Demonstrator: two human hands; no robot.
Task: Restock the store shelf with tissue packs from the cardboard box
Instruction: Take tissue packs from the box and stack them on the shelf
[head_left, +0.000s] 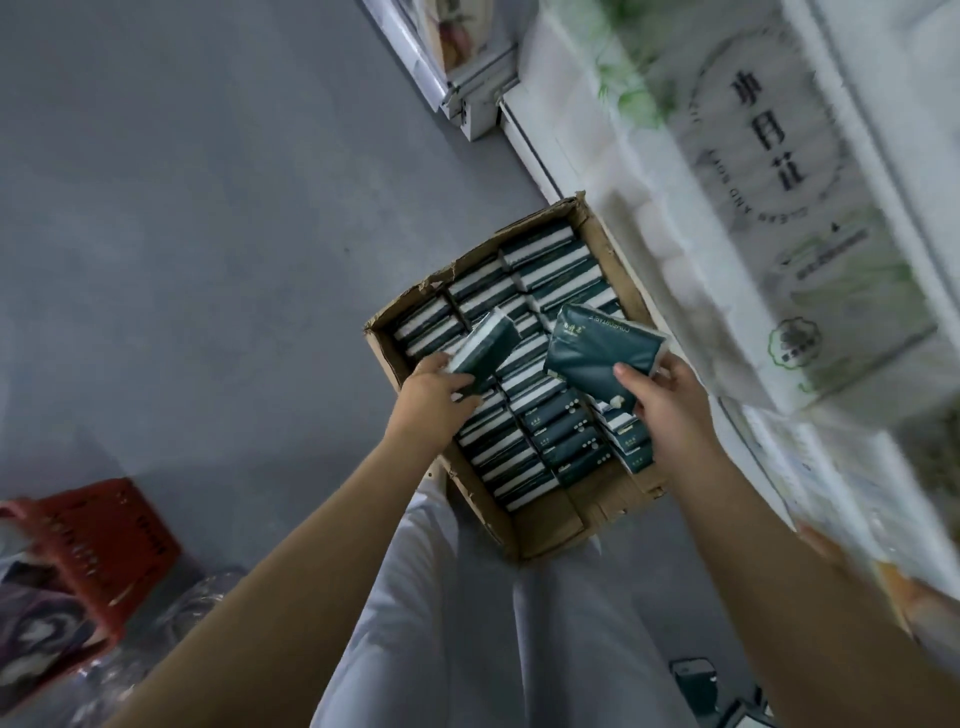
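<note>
Open brown cardboard box (545, 525) on grey floor (182, 234): packed w/ rows of dark green tissue packs (550, 260), bare gap only at near end. Left grip (431, 400) & right grip (670, 410), each holding a tissue pack (597, 353), hang over box middle. White store shelf (524, 140) w/ big white tissue bundles (753, 208) crowds box's right side. Floor to left open; red plastic basket (104, 545) well apart.
</note>
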